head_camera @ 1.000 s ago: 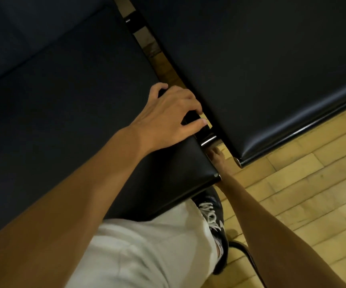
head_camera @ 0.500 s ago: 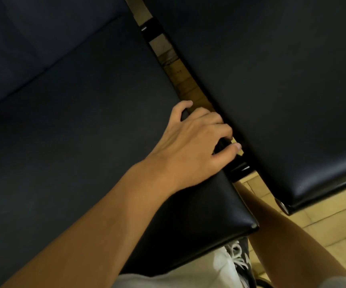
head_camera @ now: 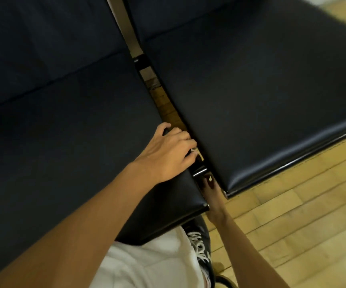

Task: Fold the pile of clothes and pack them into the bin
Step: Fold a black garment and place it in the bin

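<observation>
Your left hand [head_camera: 167, 153] lies on the right edge of the left black seat cushion [head_camera: 68, 146], fingers curled over that edge into the narrow gap beside the right black seat cushion [head_camera: 251, 113], gripping the cushion. Your right hand [head_camera: 210, 189] reaches up into the same gap at the front corners of the two cushions, near the metal frame bar [head_camera: 199, 173]; its fingers are mostly hidden, so whether they are apart or together cannot be told. No clothes and no bin show in view; wooden floor [head_camera: 292, 215] lies right, white shorts [head_camera: 147, 265] below.
</observation>
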Demonstrator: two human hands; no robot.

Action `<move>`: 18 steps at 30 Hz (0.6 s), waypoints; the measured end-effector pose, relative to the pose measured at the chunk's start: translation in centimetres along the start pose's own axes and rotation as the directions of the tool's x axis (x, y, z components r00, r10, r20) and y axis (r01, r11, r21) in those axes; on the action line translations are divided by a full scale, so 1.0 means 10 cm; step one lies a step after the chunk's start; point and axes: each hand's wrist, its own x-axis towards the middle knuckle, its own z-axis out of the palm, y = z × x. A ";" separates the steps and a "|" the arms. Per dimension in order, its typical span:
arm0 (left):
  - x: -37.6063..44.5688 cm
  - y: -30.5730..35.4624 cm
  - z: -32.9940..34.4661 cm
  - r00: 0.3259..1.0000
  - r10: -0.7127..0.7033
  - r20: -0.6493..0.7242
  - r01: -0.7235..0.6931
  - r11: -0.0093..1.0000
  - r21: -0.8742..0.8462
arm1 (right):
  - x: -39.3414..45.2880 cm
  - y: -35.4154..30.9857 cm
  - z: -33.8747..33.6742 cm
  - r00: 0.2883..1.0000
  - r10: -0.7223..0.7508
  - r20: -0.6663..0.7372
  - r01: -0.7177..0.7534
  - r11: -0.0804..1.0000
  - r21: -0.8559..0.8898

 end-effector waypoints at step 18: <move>-1.26 1.11 -0.58 0.994 -0.067 -0.090 -0.046 0.485 -0.873 | -2.34 -0.88 -0.22 0.620 -0.784 -0.023 0.775 0.617 -0.134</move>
